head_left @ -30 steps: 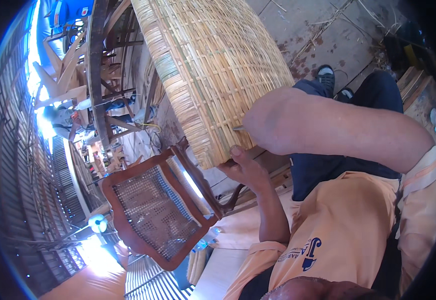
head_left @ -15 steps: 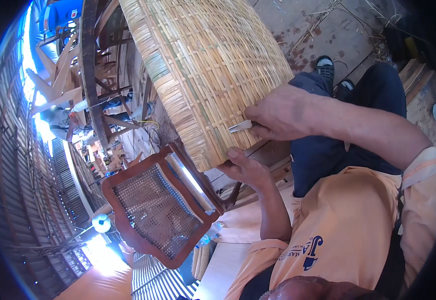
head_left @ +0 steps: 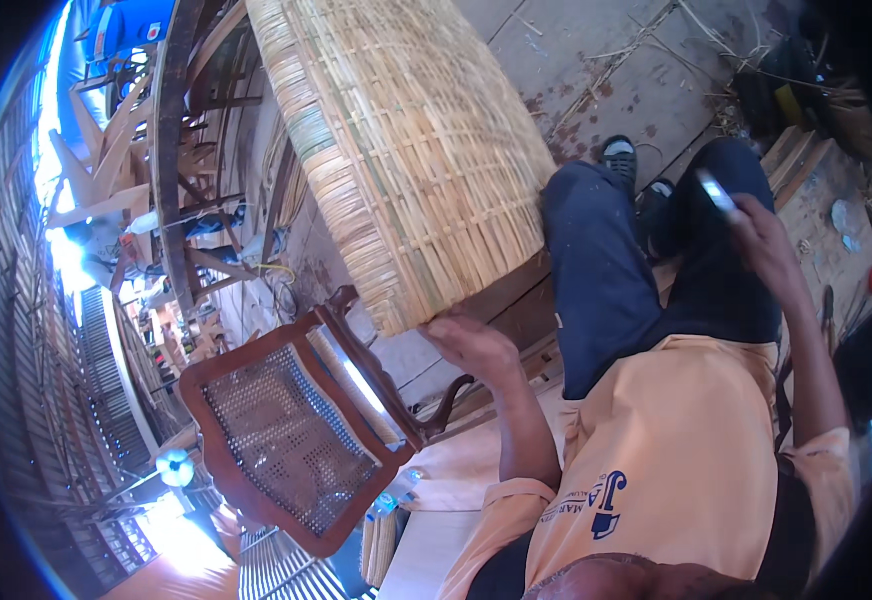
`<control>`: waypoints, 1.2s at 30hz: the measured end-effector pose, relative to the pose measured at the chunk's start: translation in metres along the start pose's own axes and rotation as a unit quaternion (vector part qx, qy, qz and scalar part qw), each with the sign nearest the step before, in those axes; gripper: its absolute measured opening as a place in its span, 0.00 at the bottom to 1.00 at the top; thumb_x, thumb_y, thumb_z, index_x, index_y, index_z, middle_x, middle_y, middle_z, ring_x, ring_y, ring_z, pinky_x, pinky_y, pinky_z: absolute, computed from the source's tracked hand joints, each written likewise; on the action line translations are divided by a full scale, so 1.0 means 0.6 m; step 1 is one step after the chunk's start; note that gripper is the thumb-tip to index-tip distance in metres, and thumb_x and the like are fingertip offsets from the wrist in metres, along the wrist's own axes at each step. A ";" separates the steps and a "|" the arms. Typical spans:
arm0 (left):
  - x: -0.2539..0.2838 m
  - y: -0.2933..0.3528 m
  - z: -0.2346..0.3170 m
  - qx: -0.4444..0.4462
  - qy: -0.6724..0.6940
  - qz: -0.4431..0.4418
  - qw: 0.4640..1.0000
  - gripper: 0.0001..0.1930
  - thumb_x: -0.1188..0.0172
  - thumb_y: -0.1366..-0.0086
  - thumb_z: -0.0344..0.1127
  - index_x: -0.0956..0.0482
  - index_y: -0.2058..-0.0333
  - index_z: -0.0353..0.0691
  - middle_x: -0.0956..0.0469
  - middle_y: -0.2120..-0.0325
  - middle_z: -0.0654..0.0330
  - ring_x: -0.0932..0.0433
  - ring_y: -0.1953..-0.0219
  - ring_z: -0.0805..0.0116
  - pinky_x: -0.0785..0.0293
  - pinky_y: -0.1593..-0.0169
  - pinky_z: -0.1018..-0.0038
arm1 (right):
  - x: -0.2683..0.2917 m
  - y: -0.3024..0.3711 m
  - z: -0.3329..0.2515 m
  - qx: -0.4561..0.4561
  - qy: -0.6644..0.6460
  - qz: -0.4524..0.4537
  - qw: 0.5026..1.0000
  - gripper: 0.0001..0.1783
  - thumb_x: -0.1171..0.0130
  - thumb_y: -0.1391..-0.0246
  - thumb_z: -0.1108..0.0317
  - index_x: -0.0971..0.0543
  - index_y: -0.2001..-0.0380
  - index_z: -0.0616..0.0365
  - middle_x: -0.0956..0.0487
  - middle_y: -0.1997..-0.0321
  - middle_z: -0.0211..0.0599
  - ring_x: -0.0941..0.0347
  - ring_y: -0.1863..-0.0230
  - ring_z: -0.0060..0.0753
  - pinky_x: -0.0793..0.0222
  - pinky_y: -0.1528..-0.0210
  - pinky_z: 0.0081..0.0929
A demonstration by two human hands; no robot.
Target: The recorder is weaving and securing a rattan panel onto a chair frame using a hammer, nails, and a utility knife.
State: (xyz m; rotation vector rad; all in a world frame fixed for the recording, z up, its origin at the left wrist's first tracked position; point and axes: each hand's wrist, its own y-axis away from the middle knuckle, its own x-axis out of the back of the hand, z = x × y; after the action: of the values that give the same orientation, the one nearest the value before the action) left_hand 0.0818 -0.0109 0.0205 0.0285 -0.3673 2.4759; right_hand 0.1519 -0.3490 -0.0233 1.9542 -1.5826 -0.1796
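Observation:
A large woven cane basket (head_left: pixel 426 150), pale yellow with a few greenish strips, lies tilted on its side in front of my knees. Its thick wrapped rim (head_left: pixel 331 190) faces left. My left hand (head_left: pixel 476 345) grips the basket's near lower corner, with the fingertips partly hidden behind the rim. Out to the right, above my right thigh, my right hand (head_left: pixel 768 245) is closed round a short shiny metal blade (head_left: pixel 718 192), apart from the basket. The blade's handle is hidden in the fist.
A brown wooden chair with a cane-mesh back (head_left: pixel 286 440) stands left of my left arm. Unfinished wooden frames (head_left: pixel 171 150) crowd the far left. Loose cane strips (head_left: pixel 636 45) litter the floor at the top right, and wood pieces (head_left: pixel 796 165) lie right of my knees.
My right hand has left the basket and swung right with the blade. My left hand has stayed at the basket's corner, its thumb no longer raised on the near face.

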 end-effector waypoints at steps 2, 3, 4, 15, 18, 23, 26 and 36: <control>-0.014 0.007 0.005 0.017 -0.068 -0.017 0.997 0.35 0.65 0.30 0.59 0.46 0.41 0.30 0.42 0.41 0.50 0.41 0.39 0.62 0.44 0.37 0.69 | 0.066 0.031 0.115 -0.055 0.000 0.136 0.989 0.19 0.56 0.36 0.55 0.28 0.50 0.54 0.33 0.78 0.26 0.38 0.82 0.16 0.41 0.81 0.19; -0.019 0.005 -0.009 -0.022 -0.006 0.000 1.000 0.36 0.68 0.30 0.59 0.46 0.41 0.28 0.41 0.42 0.49 0.41 0.40 0.61 0.43 0.38 0.68 | 0.094 0.053 0.175 -0.074 0.034 0.197 0.977 0.19 0.57 0.36 0.54 0.29 0.50 0.53 0.34 0.78 0.24 0.40 0.84 0.16 0.42 0.82 0.18; -0.010 0.004 0.000 -0.053 -0.158 0.014 0.986 0.37 0.69 0.30 0.59 0.44 0.42 0.26 0.39 0.43 0.46 0.41 0.40 0.57 0.41 0.38 0.64 | 0.104 0.076 0.215 -0.140 0.054 0.254 0.955 0.19 0.57 0.36 0.52 0.29 0.51 0.52 0.34 0.79 0.24 0.39 0.83 0.17 0.42 0.83 0.20; -0.036 -0.015 0.017 -0.035 -0.091 0.012 0.995 0.41 0.39 0.40 0.49 0.45 0.44 0.15 0.38 0.47 0.33 0.33 0.45 0.51 0.37 0.40 0.63 | 0.113 0.216 0.340 -0.282 0.272 0.159 0.906 0.14 0.48 0.45 0.60 0.22 0.68 0.61 0.22 0.64 0.51 0.26 0.59 0.53 0.30 0.58 0.43; -0.045 -0.004 0.046 -0.028 -0.120 0.017 0.992 0.41 0.39 0.39 0.49 0.46 0.44 0.15 0.38 0.45 0.35 0.33 0.45 0.52 0.37 0.40 0.64 | 0.136 0.190 0.381 -0.081 0.241 0.376 0.891 0.11 0.48 0.44 0.65 0.24 0.63 0.60 0.24 0.64 0.49 0.27 0.60 0.52 0.32 0.57 0.41; -0.029 0.006 0.037 -0.048 -0.099 -0.037 0.993 0.39 0.42 0.37 0.48 0.48 0.41 0.21 0.38 0.45 0.37 0.33 0.45 0.54 0.36 0.40 0.64 | 0.193 0.134 0.236 0.048 0.225 0.445 0.866 0.08 0.46 0.45 0.67 0.24 0.66 0.60 0.24 0.66 0.48 0.27 0.59 0.49 0.32 0.57 0.42; -0.006 -0.004 0.014 -0.047 -0.097 -0.066 0.992 0.38 0.44 0.35 0.48 0.49 0.40 0.23 0.38 0.45 0.37 0.31 0.46 0.54 0.34 0.42 0.64 | 0.259 0.092 0.207 -0.006 0.345 0.435 0.832 0.13 0.42 0.48 0.64 0.27 0.62 0.60 0.25 0.57 0.47 0.27 0.54 0.49 0.30 0.54 0.39; 0.020 0.007 0.013 -0.053 -0.167 -0.051 0.983 0.37 0.71 0.29 0.59 0.50 0.36 0.31 0.39 0.40 0.50 0.38 0.41 0.57 0.40 0.43 0.63 | 0.376 -0.124 0.449 -0.054 0.323 0.226 0.917 0.36 0.34 0.56 0.54 0.31 0.46 0.59 0.25 0.49 0.48 0.26 0.51 0.46 0.33 0.47 0.38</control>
State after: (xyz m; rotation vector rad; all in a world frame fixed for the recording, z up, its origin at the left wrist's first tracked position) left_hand 0.0692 -0.0095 0.0282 0.4114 -0.6226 2.3441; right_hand 0.1514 -0.6496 -0.2201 1.3066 -1.4641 0.5086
